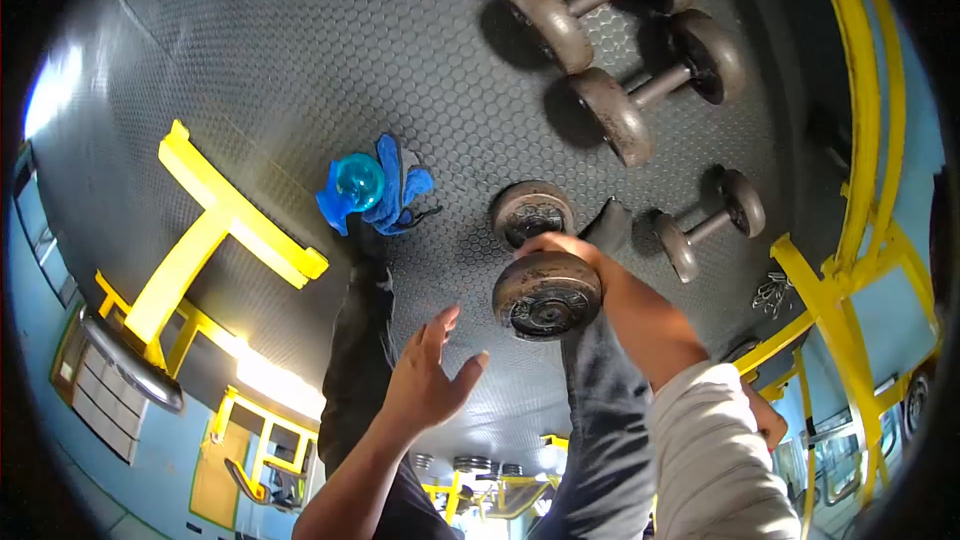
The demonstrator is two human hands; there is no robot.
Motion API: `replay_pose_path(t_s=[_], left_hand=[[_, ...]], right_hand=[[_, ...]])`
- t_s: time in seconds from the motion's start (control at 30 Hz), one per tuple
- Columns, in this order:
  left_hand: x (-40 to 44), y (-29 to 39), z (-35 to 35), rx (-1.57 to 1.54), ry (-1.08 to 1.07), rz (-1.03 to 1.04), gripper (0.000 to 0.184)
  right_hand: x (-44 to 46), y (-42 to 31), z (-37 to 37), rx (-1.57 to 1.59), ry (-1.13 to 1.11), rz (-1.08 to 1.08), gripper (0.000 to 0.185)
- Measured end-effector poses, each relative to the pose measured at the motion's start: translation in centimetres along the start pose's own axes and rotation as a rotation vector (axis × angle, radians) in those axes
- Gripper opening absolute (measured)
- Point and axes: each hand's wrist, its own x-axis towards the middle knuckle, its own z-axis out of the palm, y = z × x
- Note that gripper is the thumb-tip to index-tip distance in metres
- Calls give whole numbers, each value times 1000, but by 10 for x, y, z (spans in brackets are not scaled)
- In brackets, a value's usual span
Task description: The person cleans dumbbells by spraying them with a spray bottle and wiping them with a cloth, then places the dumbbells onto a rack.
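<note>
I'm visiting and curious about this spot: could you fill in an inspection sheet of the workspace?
Surface: dark rubber-like floor with a hexagonal pattern.
Job's things: worn brown round-ended metal dumbbell, held.
Clutter: blue cloth-like bundle with a translucent teal round object; more brown dumbbells; looped silvery metal pieces.
Grips: right hand closed between the held dumbbell's ends; left hand open, holding nothing.
Cables: nothing seen, beyond a thin dark strand beside the bundle.
Surroundings: yellow metal frames, pale blue walls.

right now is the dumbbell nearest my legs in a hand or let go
In hand: the right hand grips the dumbbell between its round ends. The left hand is open, apart from it.
</note>
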Motion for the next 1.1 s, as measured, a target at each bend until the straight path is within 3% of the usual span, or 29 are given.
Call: replay_pose_path(t_s=[0.03,0.1,0.13,0.17,0.27,0.3,0.37,0.4,0.43,0.47,0.53,0.7,0.77,0.83,1.03,1.1], left_hand=[[-5,-5,6,-10,-7,-17,62],[-15,-10,26,-57,-143,-142,66],[-20,-17,33,-11,-160,-139,65],[-22,-18,36,-6,-166,-122,65],[-28,-18,29,32,-189,-31,62],[-28,-18,24,51,-185,-9,62],[-34,-18,10,64,-166,20,63],[-42,-18,2,80,-157,50,63],[-51,-18,-8,78,-114,58,61],[-62,-16,-22,81,-77,68,60],[-90,-6,-53,122,-49,82,59],[-164,7,-105,24,30,64,59],[-185,48,-115,139,86,130,60],[-197,103,-109,53,88,148,60],[-244,273,-74,175,-89,206,66],[-253,302,-70,160,-111,230,66]], right_hand=[[-5,-15,8,249,40,33,51],[22,35,47,1246,159,292,24],[34,65,57,1035,106,102,33],[23,9,48,1401,93,399,26],[29,-12,63,1601,229,455,22],[30,-19,65,1617,297,477,23],[41,-10,73,1449,232,300,29],[40,-20,77,1249,300,358,35],[55,-10,90,1250,392,333,37],[58,-26,101,1295,609,288,31],[50,-55,124,1717,789,133,14],[-66,-154,168,1695,969,14,18],[-122,-184,169,1678,855,24,13],[-174,-209,171,1741,739,-64,15],[-311,-277,155,1649,913,-238,13],[-358,-294,142,1680,924,-294,15]])
